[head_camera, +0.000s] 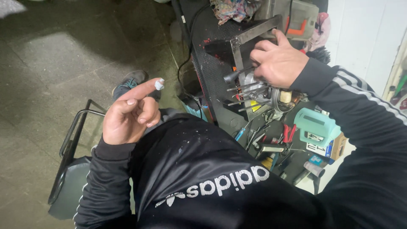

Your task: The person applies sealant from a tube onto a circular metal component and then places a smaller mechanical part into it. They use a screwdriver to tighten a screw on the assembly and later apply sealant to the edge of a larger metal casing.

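Black tracksuit cloth (203, 169) fills the near view. Left hand (129, 116) is half curled, its raised forefinger tipped with a pale white dab (159, 84). Farther off, right hand (277, 63) grips a grey metal bracket (254, 32) above steel rods (246, 95) on the cluttered counter (212, 68); its palm is hidden.

Dim workshop corner with a grey concrete floor (63, 55).
A dark chair (70, 169) stands left — a cluttered black workbench (212, 72) meets a white wall (364, 38).

Workshop: bench (212, 72) w/ pliers (289, 132), screwdrivers (241, 133), metal bracket (254, 32), concrete floor (63, 63)
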